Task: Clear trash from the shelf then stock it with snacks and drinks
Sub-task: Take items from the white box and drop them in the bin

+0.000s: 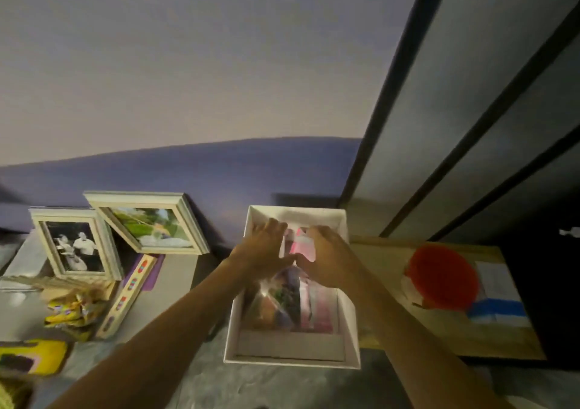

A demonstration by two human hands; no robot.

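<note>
Both hands work inside the white box point(292, 358), head view. The right hand point(326, 258) has its fingers curled over the pink packet point(301, 244) at the far end of the box. The left hand point(266, 251) lies against the packet's left side with fingers fairly straight; motion blur hides whether it pinches the packet or only steadies it. The packet stands upright among the other contents, above the clear-wrapped packets point(276, 295) that lie nearer the wearer.

Hazards, as judged from this position:

1. Snagging. The packet is packed close against its neighbours. A straight lift may drag the clear-wrapped packets up with it and spill them over the rim.
2. Box shift. No hand holds the box itself. A hard pull could slide or tip it on the grey surface.
3. Crushing. A tight curl of the right hand may damage soft contents.
4. Collision. Photo frames point(147, 220) lean just left of the box, and a red disc point(442, 276) lies on the wooden board point(376, 261) to the right. A wide swing either way could knock them.
</note>
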